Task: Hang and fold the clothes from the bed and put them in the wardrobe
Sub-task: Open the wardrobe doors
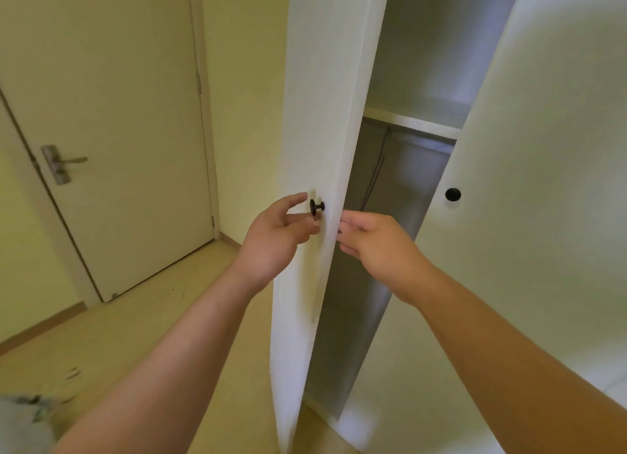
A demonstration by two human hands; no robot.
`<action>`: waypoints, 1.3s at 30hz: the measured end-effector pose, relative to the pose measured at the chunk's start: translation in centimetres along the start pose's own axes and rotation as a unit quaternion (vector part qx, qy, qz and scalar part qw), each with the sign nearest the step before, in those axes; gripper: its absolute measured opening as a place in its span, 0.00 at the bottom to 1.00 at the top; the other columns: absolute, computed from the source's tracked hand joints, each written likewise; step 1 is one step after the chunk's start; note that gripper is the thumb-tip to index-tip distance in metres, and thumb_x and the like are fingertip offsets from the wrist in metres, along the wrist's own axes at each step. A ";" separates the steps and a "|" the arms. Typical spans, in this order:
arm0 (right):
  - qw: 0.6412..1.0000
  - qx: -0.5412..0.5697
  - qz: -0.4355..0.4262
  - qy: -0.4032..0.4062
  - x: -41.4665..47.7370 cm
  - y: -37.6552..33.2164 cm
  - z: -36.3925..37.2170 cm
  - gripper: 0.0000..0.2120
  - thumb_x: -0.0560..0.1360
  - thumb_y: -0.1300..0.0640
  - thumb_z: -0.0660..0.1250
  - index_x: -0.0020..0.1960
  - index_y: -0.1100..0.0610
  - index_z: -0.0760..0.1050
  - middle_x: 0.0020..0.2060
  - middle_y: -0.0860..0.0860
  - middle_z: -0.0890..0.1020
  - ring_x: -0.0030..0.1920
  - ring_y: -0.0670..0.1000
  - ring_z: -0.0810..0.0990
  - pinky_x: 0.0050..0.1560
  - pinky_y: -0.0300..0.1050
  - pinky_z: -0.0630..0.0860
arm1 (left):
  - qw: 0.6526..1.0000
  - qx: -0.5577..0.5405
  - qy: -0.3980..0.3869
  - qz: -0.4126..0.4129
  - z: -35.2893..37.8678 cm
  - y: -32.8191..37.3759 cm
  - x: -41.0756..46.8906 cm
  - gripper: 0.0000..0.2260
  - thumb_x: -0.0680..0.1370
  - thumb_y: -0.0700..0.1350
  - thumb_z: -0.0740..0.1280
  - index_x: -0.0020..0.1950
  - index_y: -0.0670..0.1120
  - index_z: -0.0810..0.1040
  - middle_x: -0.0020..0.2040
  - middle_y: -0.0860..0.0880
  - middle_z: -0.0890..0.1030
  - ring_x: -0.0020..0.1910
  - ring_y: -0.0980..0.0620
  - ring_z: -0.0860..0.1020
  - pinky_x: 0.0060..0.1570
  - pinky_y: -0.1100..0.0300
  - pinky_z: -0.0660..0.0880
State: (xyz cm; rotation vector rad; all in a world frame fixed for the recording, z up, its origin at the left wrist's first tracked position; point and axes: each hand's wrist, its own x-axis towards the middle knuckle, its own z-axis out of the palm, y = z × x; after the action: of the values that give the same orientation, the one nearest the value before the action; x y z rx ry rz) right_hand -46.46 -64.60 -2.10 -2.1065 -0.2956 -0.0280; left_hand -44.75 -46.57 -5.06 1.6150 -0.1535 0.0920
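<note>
The white wardrobe stands in front of me with its left door (319, 121) swung partly out, edge toward me. A black knob (317, 207) sits on that door. My left hand (278, 236) is just left of the knob, fingers loosely spread and close to it, gripping nothing. My right hand (376, 246) is on the other side of the door edge, fingers relaxed and reaching toward that edge. The right door (543, 182) carries a second black knob (453, 194). Inside, a white shelf (410, 122) and a dark hanging space show. No clothes show inside.
A cream room door (112, 131) with a metal lever handle (61, 163) is at the left. Beige floor (142, 318) runs between it and the wardrobe. A blurred grey cloth shape (23, 423) lies at the bottom left corner.
</note>
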 end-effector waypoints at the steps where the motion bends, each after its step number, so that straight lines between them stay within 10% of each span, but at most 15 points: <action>1: 1.000 0.001 -0.008 -0.016 0.3 -0.2 0.3 0.17 0.82 0.52 0.58 0.56 0.34 0.82 0.57 0.59 0.82 0.61 0.66 0.78 0.61 0.70 0.76 | 1.000 -0.004 0.006 0.000 -0.7 0.0 0.0 0.27 0.72 0.51 0.69 0.73 0.53 0.73 0.55 0.53 0.86 0.54 0.52 0.85 0.66 0.48 0.76; 8: 0.993 0.014 -0.033 -0.115 3.0 -3.0 3.5 0.17 0.77 0.52 0.62 0.50 0.31 0.83 0.55 0.55 0.85 0.61 0.61 0.81 0.62 0.67 0.76 | 1.000 0.011 -0.013 0.002 -7.2 0.8 0.0 0.17 0.84 0.45 0.65 0.73 0.50 0.74 0.53 0.49 0.87 0.53 0.48 0.85 0.61 0.48 0.78; 13: 0.986 0.013 -0.044 -0.159 5.1 -4.6 6.9 0.12 0.80 0.55 0.63 0.49 0.47 0.85 0.57 0.58 0.84 0.63 0.63 0.79 0.65 0.68 0.74 | 1.000 0.006 -0.007 -0.001 -11.1 1.0 -0.7 0.17 0.84 0.44 0.63 0.73 0.49 0.74 0.57 0.44 0.86 0.58 0.45 0.84 0.67 0.45 0.74; 17: 0.978 -0.031 -0.062 -0.195 7.0 -5.7 10.3 0.16 0.84 0.56 0.60 0.70 0.49 0.77 0.61 0.56 0.83 0.64 0.62 0.79 0.67 0.65 0.73 | 0.999 -0.010 0.021 0.023 -14.0 0.6 -1.3 0.17 0.85 0.43 0.61 0.74 0.51 0.73 0.57 0.45 0.86 0.58 0.46 0.84 0.63 0.53 0.78; 23: 0.964 -0.070 -0.119 -0.228 9.6 -8.0 15.5 0.23 0.85 0.58 0.55 0.78 0.48 0.65 0.75 0.44 0.71 0.51 0.40 0.74 0.48 0.33 0.69 | 0.995 -0.023 0.089 0.028 -18.4 -0.5 -1.3 0.22 0.86 0.46 0.60 0.80 0.54 0.62 0.60 0.48 0.84 0.62 0.50 0.82 0.66 0.56 0.74; 27: 0.958 -0.067 -0.130 -0.249 11.6 -9.2 18.9 0.25 0.85 0.61 0.54 0.81 0.50 0.59 0.79 0.46 0.63 0.75 0.48 0.66 0.71 0.40 0.64 | 0.981 -0.081 0.173 0.031 -19.9 -1.4 -0.8 0.18 0.85 0.42 0.60 0.76 0.48 0.67 0.56 0.47 0.86 0.60 0.51 0.82 0.70 0.54 0.72; 32: 0.961 -0.059 -0.097 -0.254 14.0 -8.8 21.6 0.28 0.84 0.59 0.57 0.82 0.50 0.54 0.81 0.48 0.59 0.79 0.48 0.59 0.73 0.40 0.59 | 0.962 -0.070 0.261 0.044 -21.7 -2.0 -1.5 0.15 0.81 0.46 0.65 0.67 0.48 0.74 0.56 0.47 0.86 0.59 0.51 0.83 0.67 0.50 0.74; 39: 0.976 -0.008 -0.048 -0.212 14.9 -6.8 22.0 0.27 0.84 0.58 0.55 0.81 0.44 0.57 0.78 0.50 0.65 0.74 0.47 0.68 0.45 0.29 0.66 | 0.956 0.004 0.272 0.112 -20.8 -1.4 -1.3 0.09 0.83 0.47 0.61 0.57 0.47 0.79 0.49 0.46 0.86 0.53 0.47 0.84 0.58 0.49 0.79</action>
State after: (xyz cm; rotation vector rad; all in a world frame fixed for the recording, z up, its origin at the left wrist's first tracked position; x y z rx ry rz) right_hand -35.69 -39.70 -5.95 -2.0982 -0.6524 0.3672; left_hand -45.06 -25.65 -5.59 1.5195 0.0922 0.7044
